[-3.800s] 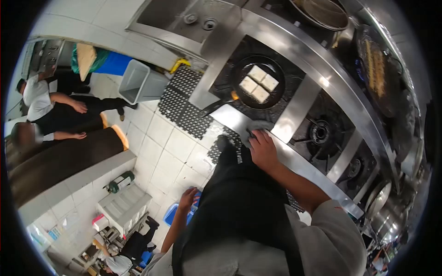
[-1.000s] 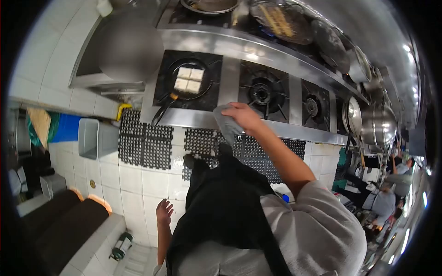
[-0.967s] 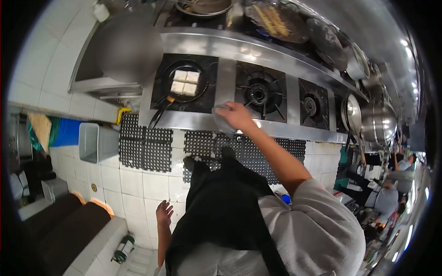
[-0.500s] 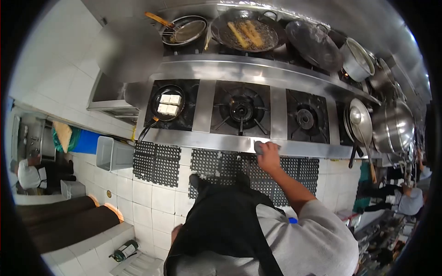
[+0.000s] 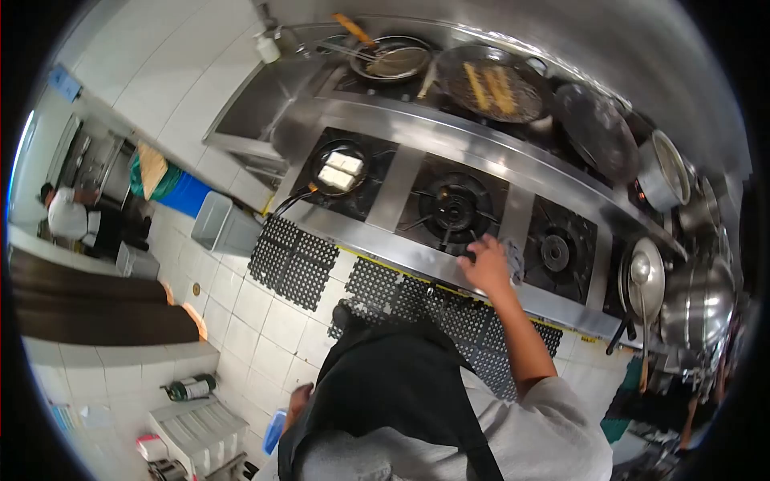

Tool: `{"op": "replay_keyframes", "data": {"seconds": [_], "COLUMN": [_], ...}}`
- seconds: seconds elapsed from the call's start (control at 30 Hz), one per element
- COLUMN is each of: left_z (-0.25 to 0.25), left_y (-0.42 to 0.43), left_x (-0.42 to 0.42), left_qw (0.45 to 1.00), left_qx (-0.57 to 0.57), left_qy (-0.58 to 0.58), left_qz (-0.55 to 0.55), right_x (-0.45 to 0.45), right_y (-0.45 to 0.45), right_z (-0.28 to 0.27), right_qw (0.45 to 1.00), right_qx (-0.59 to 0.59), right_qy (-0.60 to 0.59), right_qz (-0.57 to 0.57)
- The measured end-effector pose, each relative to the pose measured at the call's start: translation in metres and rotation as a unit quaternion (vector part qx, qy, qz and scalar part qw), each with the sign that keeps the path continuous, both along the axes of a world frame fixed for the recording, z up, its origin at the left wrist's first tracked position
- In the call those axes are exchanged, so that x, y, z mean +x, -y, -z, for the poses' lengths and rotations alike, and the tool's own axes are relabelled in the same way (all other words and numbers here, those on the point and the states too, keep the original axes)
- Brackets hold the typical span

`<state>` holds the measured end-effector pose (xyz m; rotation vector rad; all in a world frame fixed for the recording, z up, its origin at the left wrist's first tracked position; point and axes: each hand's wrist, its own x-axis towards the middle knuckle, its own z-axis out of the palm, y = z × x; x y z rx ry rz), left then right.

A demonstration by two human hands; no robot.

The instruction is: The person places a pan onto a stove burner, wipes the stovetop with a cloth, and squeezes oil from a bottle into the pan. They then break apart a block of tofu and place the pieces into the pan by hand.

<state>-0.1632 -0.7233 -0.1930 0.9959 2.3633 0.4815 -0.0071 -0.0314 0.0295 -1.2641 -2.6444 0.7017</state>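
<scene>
My right hand [image 5: 487, 266] is over the front of the stove [image 5: 401, 250], fingers spread, by the middle burner [image 5: 455, 210]. A grey cloth [image 5: 513, 261] lies right beside it, on the metal strip between two burners. Whether the hand touches the cloth is unclear. My left hand [image 5: 300, 398] hangs low beside the black apron [image 5: 393, 385], partly hidden, its fingers hard to make out. On the left burner sits a black frying pan [image 5: 327, 186] holding white blocks [image 5: 340, 170].
Behind are a wok [image 5: 521, 100] with long golden pieces in oil and a pan with a strainer [image 5: 403, 61]. Metal pans and a large pot [image 5: 696, 301] stand at the right. A grey bin [image 5: 226, 226] and black mats [image 5: 293, 260] are on the floor. A person [image 5: 68, 212] is far left.
The view has turned. My right hand has moved rightward along the stove front; its fingers have spread and the cloth it held is now beside it. My left hand has drawn behind the apron's edge.
</scene>
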Motion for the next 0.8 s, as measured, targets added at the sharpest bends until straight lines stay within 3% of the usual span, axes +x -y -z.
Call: {"op": "replay_keyframes", "data": {"seconds": [0.03, 0.07, 0.1, 0.13, 0.23, 0.33, 0.47, 0.57, 0.63, 0.7, 0.73, 0.77, 0.8], "left_z": [-0.01, -0.013, -0.047, -0.095, -0.101, -0.032, 0.023, 0.033, 0.009, 0.011, 0.031, 0.049, 0.06], "left_y": [-0.009, -0.012, -0.044, -0.087, -0.095, -0.032, 0.051, 0.11, 0.125, 0.141, 0.156, 0.169, 0.175], "left_x": [-0.003, -0.019, -0.021, -0.022, -0.047, -0.077, -0.087, -0.132, -0.161, -0.18, -0.183, -0.19, -0.197], "left_qw": [0.995, 0.997, 0.965, 0.9, 0.871, 0.876, 0.96, 0.96, 0.931, 0.903, 0.856, 0.772, 0.704], "left_qx": [0.075, 0.019, 0.003, 0.0, -0.01, 0.036, 0.108, -0.016, -0.103, -0.093, -0.041, 0.03, 0.072], "left_qy": [-0.056, 0.069, 0.198, 0.292, 0.342, 0.38, 0.172, 0.214, 0.297, 0.331, 0.376, 0.427, 0.452], "left_qz": [0.023, -0.033, -0.171, -0.325, -0.353, -0.296, -0.192, -0.179, -0.184, -0.259, -0.353, -0.469, -0.544], "right_x": [-0.012, -0.027, -0.043, -0.059, -0.107, -0.144, -0.179, -0.152, -0.132, -0.116, -0.117, -0.113, -0.106], "right_y": [0.013, 0.027, 0.043, 0.062, 0.114, 0.149, 0.151, 0.129, 0.133, 0.135, 0.141, 0.149, 0.16], "right_z": [0.007, 0.011, 0.016, 0.023, 0.022, 0.029, 0.067, 0.19, 0.199, 0.205, 0.197, 0.188, 0.179], "right_qw": [0.999, 0.991, 0.973, 0.953, 0.895, 0.893, 0.904, 0.858, 0.863, 0.864, 0.908, 0.903, 0.848], "right_qx": [-0.005, -0.078, -0.151, -0.196, -0.273, -0.279, -0.265, -0.043, -0.057, -0.045, -0.188, -0.32, -0.437], "right_qy": [-0.015, -0.005, 0.009, 0.005, 0.066, 0.115, 0.168, 0.214, 0.274, 0.305, 0.303, 0.285, 0.253], "right_qz": [-0.045, -0.11, -0.174, -0.229, -0.346, -0.335, -0.291, -0.464, -0.42, -0.399, -0.222, -0.033, 0.161]}}
